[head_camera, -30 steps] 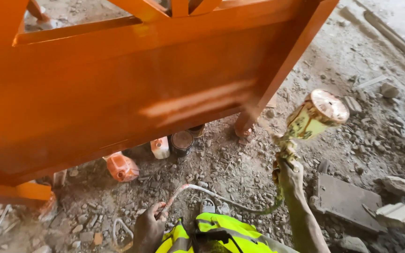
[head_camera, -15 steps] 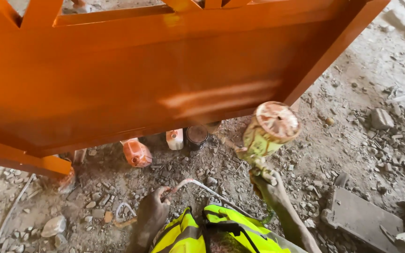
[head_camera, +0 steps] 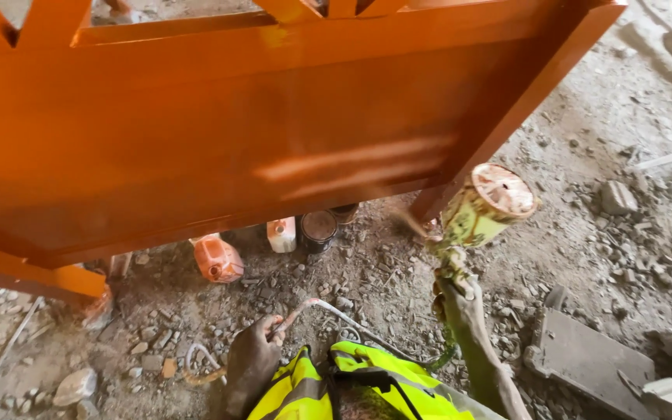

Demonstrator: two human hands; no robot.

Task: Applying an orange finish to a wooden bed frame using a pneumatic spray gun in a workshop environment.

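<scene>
A large orange-painted metal gate panel (head_camera: 274, 132) fills the upper view, glossy and wet-looking. My right hand (head_camera: 459, 292), caked with paint, grips a spray gun (head_camera: 485, 208) with a yellowish, paint-spattered cup. The cup sits just below the gate's lower right corner. My left hand (head_camera: 252, 359) is low at the centre, closed on a thin hose (head_camera: 328, 308) that curves across the ground toward the gun. A yellow high-visibility vest (head_camera: 351, 385) shows at the bottom edge.
Under the gate stand an orange jug (head_camera: 218, 258), a white jug (head_camera: 281, 234) and a dark round can (head_camera: 319, 229). Rubble and stones cover the dirt ground. A flat grey slab (head_camera: 594, 362) lies at the lower right, with a loose wire (head_camera: 196, 365) at the lower left.
The spray gun has swung left toward the gate's lower right corner, then eased back slightly. My left hand keeps its hold on the hose. The view has shifted a little.
</scene>
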